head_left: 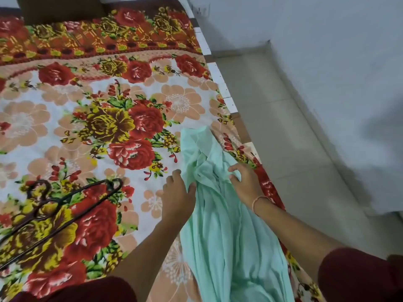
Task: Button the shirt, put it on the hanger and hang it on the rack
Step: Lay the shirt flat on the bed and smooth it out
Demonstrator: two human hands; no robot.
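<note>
A mint-green shirt lies crumpled in a long strip on the bed, running from the lower edge up toward the right side. My left hand pinches the shirt's left edge between thumb and fingers. On the cloth's right side rests my right hand, fingers curled into the fabric. A dark metal hanger lies flat on the bed at the lower left, hook toward the left. No buttons are visible among the folds.
The bed carries a floral blanket in red, yellow and peach. Its right edge runs diagonally, with beige floor tiles and a white wall beyond. A dark headboard is at the top.
</note>
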